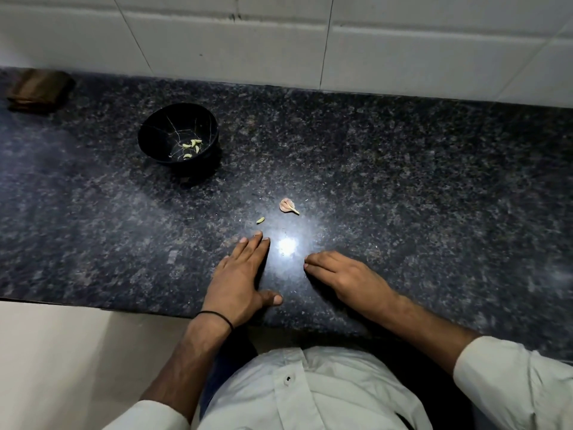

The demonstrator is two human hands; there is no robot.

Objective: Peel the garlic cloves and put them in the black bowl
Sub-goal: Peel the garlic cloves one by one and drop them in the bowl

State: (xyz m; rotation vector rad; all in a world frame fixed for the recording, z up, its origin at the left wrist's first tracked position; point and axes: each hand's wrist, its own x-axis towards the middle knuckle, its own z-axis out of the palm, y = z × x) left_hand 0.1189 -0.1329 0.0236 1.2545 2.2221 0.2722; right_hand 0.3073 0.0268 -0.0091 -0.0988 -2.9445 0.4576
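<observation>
Both hands are lying on the dark speckled desk (403, 181), near its front edge, and neither is holding anything. The left hand (245, 274) is pressing flat, palm down, its fingers straight and close together and pointing away from the person, its thumb spread out to the side; a thin black band (217, 316) is circling its wrist. The right hand (338, 274) is resting beside it, apart from it, its fingers loosely bent with the tips touching the desk; a bright patch of reflected light (286, 246) is shining between the two hands.

One small pale green peeled clove (260, 220) is lying on the desk just beyond the left fingertips, not touching them; a pinkish papery garlic piece (289, 206) is lying near it, a little farther back and to the right, and I cannot tell whether it is a clove in its skin or an empty husk.

The black bowl (164, 125) is standing upright well back and to the left of the hands; several peeled cloves (192, 145) are lying in its bottom.

A brown object (38, 90), blurred, is sitting at the far left against the white tiled wall (279, 35); the person is wearing a white shirt (310, 389).
</observation>
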